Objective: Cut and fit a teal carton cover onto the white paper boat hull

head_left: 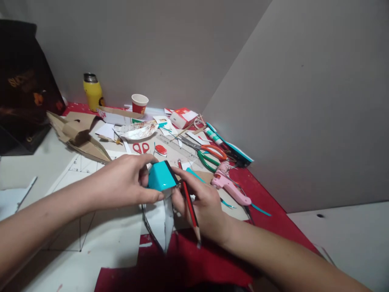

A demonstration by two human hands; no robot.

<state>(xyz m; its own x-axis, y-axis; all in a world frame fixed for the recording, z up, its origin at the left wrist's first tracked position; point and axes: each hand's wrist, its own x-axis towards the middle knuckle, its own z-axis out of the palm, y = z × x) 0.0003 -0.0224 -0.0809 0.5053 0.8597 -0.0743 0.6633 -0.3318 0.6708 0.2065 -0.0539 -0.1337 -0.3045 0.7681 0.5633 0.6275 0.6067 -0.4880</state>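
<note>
My left hand point(130, 180) grips a small folded paper model by its left side, thumb below and fingers above. The paper model point(162, 177) has a glossy teal face and a black strip along its right edge. Pointed white paper flaps point(157, 223) with a dark edge hang beneath it. In my right hand point(202, 202) a red and black pencil point(189, 198) lies between the fingers, its sharpened tip pointing down toward me. The same hand's fingertips are at the model's black edge. What those fingertips pinch there is partly hidden.
Beyond my hands lie red-handled scissors point(141, 148), large scissors with orange and green handles point(209, 154), a ruler point(179, 149) and a pink glue gun point(231, 184). A paper cup point(139, 104), yellow bottle point(92, 92) and dark bag point(26, 89) stand behind. Cardboard scraps point(79, 134) lie left.
</note>
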